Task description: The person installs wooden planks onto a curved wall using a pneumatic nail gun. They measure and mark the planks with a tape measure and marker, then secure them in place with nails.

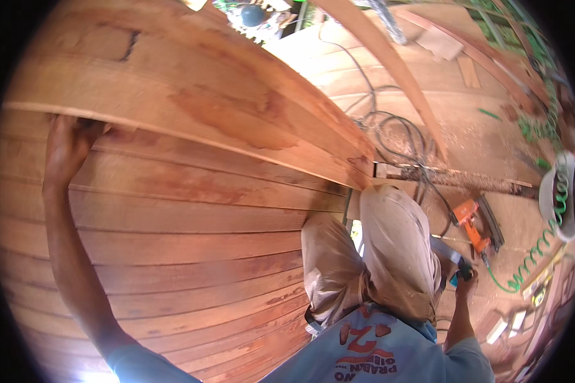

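My left hand [69, 148] is at the far left, against the lower edge of a wide wooden plank [191, 76]. Its fingers curl round that edge and are partly hidden there, beside a dark gap. Low on the right, next to my knee, my right hand [467, 285] is closed on a hand tool [455, 255] with a black and teal handle and a flat greyish part. Only some of this tool shows, so its exact kind is unclear. Beneath the wide plank run overlapping horizontal boards [191, 246].
An orange nail gun [471, 220] lies right of my knees, with a coiled green air hose [524, 274]. A dark cable [396, 124] loops over the sawdust-strewn wooden floor. Beyond are a long curved board [396, 57], a white bucket [549, 195] and wood offcuts [497, 329].
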`<state>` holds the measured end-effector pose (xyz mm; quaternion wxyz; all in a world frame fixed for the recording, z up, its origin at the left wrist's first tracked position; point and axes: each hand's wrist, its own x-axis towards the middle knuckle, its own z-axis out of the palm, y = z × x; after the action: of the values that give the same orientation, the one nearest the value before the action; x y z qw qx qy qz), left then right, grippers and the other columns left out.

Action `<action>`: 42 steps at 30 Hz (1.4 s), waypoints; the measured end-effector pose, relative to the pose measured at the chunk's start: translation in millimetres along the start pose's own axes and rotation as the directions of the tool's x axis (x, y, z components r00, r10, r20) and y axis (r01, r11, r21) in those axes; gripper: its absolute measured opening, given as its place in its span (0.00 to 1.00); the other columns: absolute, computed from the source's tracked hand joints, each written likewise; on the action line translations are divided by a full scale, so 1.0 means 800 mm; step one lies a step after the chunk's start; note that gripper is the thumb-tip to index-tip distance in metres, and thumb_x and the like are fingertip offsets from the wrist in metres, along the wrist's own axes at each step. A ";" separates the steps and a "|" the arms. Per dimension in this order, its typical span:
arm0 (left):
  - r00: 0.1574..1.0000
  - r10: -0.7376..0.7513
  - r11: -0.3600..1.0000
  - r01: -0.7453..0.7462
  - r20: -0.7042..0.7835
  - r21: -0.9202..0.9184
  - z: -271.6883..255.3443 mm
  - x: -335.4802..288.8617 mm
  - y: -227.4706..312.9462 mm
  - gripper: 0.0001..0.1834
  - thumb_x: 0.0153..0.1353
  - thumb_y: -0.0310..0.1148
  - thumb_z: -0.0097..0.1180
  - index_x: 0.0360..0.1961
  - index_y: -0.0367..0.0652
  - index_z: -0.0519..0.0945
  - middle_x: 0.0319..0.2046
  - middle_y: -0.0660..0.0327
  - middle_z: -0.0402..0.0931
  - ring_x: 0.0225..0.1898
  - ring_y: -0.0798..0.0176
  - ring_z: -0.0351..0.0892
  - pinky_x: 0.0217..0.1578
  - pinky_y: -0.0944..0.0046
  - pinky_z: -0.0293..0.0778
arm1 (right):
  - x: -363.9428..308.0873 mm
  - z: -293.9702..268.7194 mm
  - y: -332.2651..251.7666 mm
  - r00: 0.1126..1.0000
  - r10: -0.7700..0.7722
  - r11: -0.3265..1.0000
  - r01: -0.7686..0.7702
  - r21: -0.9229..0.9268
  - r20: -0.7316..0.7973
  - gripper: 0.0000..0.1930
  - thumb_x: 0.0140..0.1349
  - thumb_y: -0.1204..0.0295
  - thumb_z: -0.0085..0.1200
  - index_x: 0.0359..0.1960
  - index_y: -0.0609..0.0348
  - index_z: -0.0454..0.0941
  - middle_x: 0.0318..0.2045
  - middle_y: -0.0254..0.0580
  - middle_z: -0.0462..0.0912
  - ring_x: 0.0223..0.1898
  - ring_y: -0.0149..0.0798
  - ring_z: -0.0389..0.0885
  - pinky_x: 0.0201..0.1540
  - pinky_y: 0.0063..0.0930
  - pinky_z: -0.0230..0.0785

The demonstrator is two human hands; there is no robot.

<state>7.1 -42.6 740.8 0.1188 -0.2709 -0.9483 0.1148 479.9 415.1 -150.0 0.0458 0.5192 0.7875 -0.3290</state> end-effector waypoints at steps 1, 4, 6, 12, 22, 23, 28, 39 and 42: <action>0.997 0.071 0.997 -0.071 -0.021 -0.032 0.001 0.002 0.015 0.11 0.60 0.20 0.64 0.44 0.33 0.82 0.38 0.53 0.86 0.43 0.54 0.85 0.47 0.56 0.76 | 0.005 0.000 0.002 0.999 0.024 0.980 -0.032 0.196 0.046 0.31 0.56 0.64 0.67 0.62 0.60 0.74 0.54 0.46 0.81 0.52 0.50 0.81 0.54 0.42 0.75; 0.993 0.113 0.948 -0.100 -0.024 0.303 0.001 0.005 0.045 0.14 0.57 0.21 0.67 0.45 0.34 0.82 0.40 0.49 0.86 0.44 0.50 0.85 0.48 0.54 0.76 | 0.014 -0.028 -0.019 0.972 0.097 0.739 -0.214 0.638 0.214 0.26 0.63 0.59 0.61 0.59 0.60 0.76 0.46 0.40 0.83 0.43 0.39 0.82 0.44 0.35 0.76; 0.982 0.188 0.932 -0.166 -0.036 0.322 0.004 0.007 0.047 0.15 0.57 0.23 0.68 0.46 0.35 0.82 0.40 0.49 0.86 0.44 0.48 0.85 0.48 0.54 0.76 | 0.018 -0.056 -0.069 0.932 0.118 0.502 -0.353 0.789 0.342 0.23 0.67 0.56 0.55 0.57 0.59 0.78 0.42 0.36 0.83 0.40 0.32 0.81 0.39 0.30 0.75; 0.990 0.142 0.955 -0.137 0.001 0.263 0.004 0.006 0.022 0.18 0.61 0.28 0.68 0.50 0.34 0.80 0.42 0.50 0.85 0.45 0.50 0.85 0.48 0.55 0.77 | -0.014 -0.131 -0.309 0.847 -0.498 0.277 -0.048 0.960 0.187 0.26 0.71 0.55 0.47 0.64 0.59 0.75 0.40 0.33 0.83 0.37 0.28 0.81 0.34 0.24 0.72; 0.997 -0.064 0.997 0.063 0.030 0.044 0.008 -0.001 0.031 0.23 0.67 0.37 0.66 0.56 0.33 0.78 0.47 0.55 0.83 0.51 0.62 0.82 0.53 0.61 0.77 | -0.124 -0.149 -0.496 0.607 -0.732 0.305 -0.113 0.946 0.309 0.22 0.68 0.66 0.46 0.60 0.62 0.77 0.41 0.38 0.83 0.37 0.28 0.82 0.33 0.23 0.75; 0.995 -0.084 0.992 0.079 0.050 0.095 0.007 -0.001 0.031 0.23 0.67 0.37 0.66 0.57 0.33 0.78 0.48 0.55 0.83 0.51 0.62 0.81 0.53 0.61 0.77 | -0.134 -0.144 -0.501 0.592 -0.720 0.295 -0.213 0.931 0.363 0.22 0.68 0.65 0.47 0.61 0.61 0.76 0.41 0.38 0.84 0.37 0.30 0.83 0.32 0.22 0.75; 0.988 0.115 0.945 -0.078 0.102 -0.317 0.007 0.000 0.034 0.20 0.66 0.35 0.66 0.53 0.33 0.79 0.45 0.57 0.84 0.48 0.64 0.82 0.51 0.64 0.78 | -0.183 -0.130 -0.510 0.517 -0.738 0.271 -0.362 0.892 0.434 0.22 0.68 0.69 0.46 0.62 0.61 0.74 0.43 0.40 0.84 0.39 0.30 0.84 0.32 0.20 0.75; 0.979 0.019 0.963 0.036 -0.202 0.265 -0.005 -0.030 0.107 0.23 0.59 0.31 0.68 0.55 0.35 0.81 0.43 0.53 0.86 0.41 0.58 0.85 0.45 0.56 0.81 | -0.248 -0.121 -0.567 0.305 -0.849 0.302 -0.389 0.870 0.431 0.26 0.66 0.75 0.53 0.67 0.58 0.71 0.45 0.37 0.82 0.40 0.29 0.83 0.38 0.23 0.78; 0.958 0.109 0.980 -0.058 -0.265 0.192 -0.007 -0.061 0.121 0.21 0.61 0.32 0.67 0.55 0.39 0.81 0.44 0.54 0.86 0.37 0.57 0.86 0.41 0.58 0.83 | -0.283 -0.130 -0.600 0.276 -0.901 0.260 -0.271 0.927 0.334 0.33 0.64 0.76 0.59 0.71 0.55 0.65 0.48 0.36 0.78 0.45 0.28 0.80 0.43 0.26 0.79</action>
<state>95.7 11.8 710.8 0.2681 -0.3122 -0.8959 0.1674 204.4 178.4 250.7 0.0783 -0.0612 0.3960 -0.9129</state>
